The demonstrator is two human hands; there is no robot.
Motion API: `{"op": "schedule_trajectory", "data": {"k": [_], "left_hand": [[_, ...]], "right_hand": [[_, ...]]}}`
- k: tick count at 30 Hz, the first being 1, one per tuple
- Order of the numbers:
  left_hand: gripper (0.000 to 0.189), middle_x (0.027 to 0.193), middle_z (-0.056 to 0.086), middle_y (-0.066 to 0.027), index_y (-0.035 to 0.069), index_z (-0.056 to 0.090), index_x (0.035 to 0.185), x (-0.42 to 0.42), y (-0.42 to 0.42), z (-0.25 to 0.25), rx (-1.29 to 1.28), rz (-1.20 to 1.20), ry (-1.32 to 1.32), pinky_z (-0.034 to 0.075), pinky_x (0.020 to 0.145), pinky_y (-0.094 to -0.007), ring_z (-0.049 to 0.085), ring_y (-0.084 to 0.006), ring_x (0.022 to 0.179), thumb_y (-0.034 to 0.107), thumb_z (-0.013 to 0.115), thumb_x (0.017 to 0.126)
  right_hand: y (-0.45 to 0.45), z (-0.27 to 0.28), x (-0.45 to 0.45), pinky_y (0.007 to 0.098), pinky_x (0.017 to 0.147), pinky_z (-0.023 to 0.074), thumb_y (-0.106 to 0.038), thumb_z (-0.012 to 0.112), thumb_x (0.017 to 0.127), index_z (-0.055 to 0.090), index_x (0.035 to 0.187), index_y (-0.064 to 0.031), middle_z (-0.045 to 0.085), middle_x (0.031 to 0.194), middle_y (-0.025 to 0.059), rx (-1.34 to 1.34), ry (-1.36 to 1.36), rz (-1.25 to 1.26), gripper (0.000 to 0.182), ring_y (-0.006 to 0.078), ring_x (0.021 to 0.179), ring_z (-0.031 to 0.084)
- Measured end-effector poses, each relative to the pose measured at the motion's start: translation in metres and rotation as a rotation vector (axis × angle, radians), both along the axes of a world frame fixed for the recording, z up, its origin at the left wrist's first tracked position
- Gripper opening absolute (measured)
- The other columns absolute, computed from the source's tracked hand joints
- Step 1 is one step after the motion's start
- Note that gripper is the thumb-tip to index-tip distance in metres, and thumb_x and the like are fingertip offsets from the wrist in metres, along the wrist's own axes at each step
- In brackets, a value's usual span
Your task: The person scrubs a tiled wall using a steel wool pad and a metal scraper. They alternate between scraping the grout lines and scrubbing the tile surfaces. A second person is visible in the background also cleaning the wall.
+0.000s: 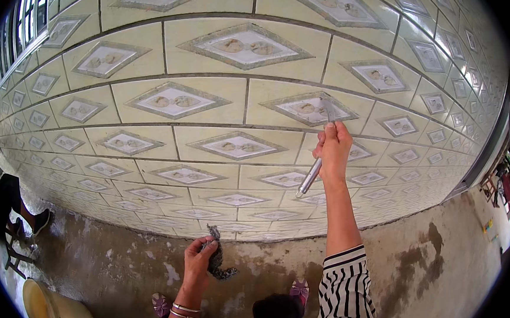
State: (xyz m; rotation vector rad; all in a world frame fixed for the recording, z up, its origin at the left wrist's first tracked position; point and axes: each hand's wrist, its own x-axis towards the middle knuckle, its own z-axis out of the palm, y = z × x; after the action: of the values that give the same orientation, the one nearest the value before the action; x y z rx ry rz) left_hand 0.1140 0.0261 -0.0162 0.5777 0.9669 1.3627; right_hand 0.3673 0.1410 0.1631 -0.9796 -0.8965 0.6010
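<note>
My right hand (335, 151) grips a tool with a shiny metal handle (309, 178), whose end has a hanging loop. Its blade, a thin scraper or knife blade, points up at a diamond-patterned wall tile (300, 107); I cannot tell whether it touches. Lower down, my left hand (199, 257) pinches a ragged dark grey cloth or scouring wad (218, 261), which hangs in front of the floor. Cream tiles with grey-edged diamonds and dark joints cover the wall (215, 97) before me.
A pale plastic bucket (73, 315) stands at lower left on the wet, stained concrete floor (124, 261). At the left edge a person (1, 203) sits on a low stool (16, 260) by the wall. A barred window (20, 33) is at upper left.
</note>
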Motion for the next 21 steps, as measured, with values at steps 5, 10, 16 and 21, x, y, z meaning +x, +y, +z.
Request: {"op": "schedule_trajectory", "data": {"k": [5,10,16,21], "left_hand": [[0.014,0.073,0.059,-0.0016,0.003,0.059,0.090,-0.005,-0.001,-0.005,0.007,0.003,0.001,0.045,0.055,-0.0205,0.055,-0.0083,0.061,0.003,0.061,0.075],[0.014,0.072,0.059,-0.0019,0.003,0.059,0.090,-0.007,-0.005,-0.003,0.005,0.012,0.012,0.045,0.053,-0.0210,0.055,-0.0083,0.059,0.003,0.061,0.075],[0.014,0.074,0.060,-0.0026,0.002,0.059,0.089,-0.011,-0.004,-0.002,0.030,-0.007,-0.007,0.046,0.054,-0.0211,0.056,-0.0083,0.062,0.004,0.061,0.075],[0.014,0.074,0.060,-0.0028,0.002,0.058,0.089,-0.012,-0.007,0.005,0.007,0.022,-0.031,0.046,0.054,-0.0208,0.056,-0.0084,0.062,0.004,0.061,0.076]], "right_hand": [[-0.004,-0.001,-0.006,0.0241,0.034,0.0249,-0.011,0.041,0.087,0.037,0.068,-0.0063,0.039,0.056,0.0013,-0.035,0.114,0.057,0.020,0.0066,0.038,0.028],[-0.004,-0.001,-0.003,0.0243,0.035,0.0252,-0.010,0.041,0.086,0.039,0.068,-0.0063,0.039,0.056,0.0016,-0.042,0.128,0.057,0.018,0.0070,0.038,0.028],[-0.002,-0.002,-0.006,0.0243,0.036,0.0259,-0.013,0.040,0.087,0.039,0.070,-0.0070,0.039,0.056,0.0014,-0.051,0.143,0.083,0.018,0.0072,0.037,0.027],[-0.001,-0.004,-0.005,0.0246,0.036,0.0265,-0.013,0.039,0.087,0.040,0.071,-0.0070,0.040,0.056,0.0012,-0.016,0.198,0.089,0.017,0.0076,0.036,0.027]]}}
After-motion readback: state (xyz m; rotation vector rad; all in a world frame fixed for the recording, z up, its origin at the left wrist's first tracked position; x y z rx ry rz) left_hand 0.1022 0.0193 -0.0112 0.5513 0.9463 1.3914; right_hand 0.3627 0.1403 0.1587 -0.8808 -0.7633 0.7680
